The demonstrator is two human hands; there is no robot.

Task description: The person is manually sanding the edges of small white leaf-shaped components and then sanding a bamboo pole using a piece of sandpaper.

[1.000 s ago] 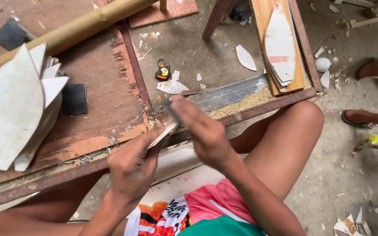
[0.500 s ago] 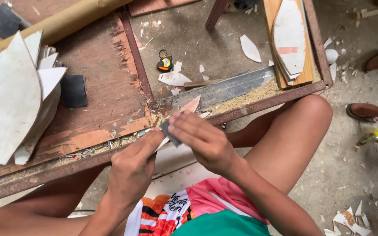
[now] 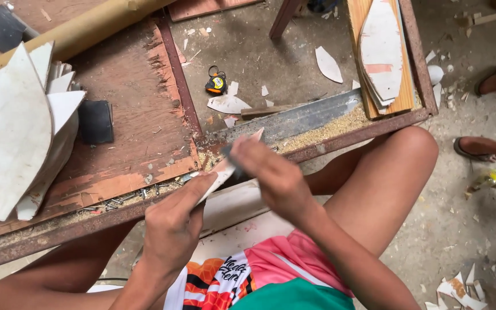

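Note:
My left hand (image 3: 176,221) grips the near end of a thin pointed leaf-shaped wooden piece (image 3: 223,170), held slanting up to the right over the rusty bench edge (image 3: 340,139). My right hand (image 3: 265,172) is blurred and presses a small dark sanding pad (image 3: 229,151) against the upper part of that piece. Both hands work just above my lap, between my bare knees.
A stack of pale leaf-shaped boards (image 3: 21,132) lies on the worn plywood top (image 3: 136,126) at left with a black block (image 3: 96,121). More cut shapes (image 3: 381,51) rest on a plank at right. A yellow-black tape measure (image 3: 216,84) lies on the floor. Another person's sandalled feet (image 3: 492,146) stand at right.
My right hand has slid back and forth along the wooden piece with the pad, now higher near its tip. My left hand keeps its hold; the view shifted slightly.

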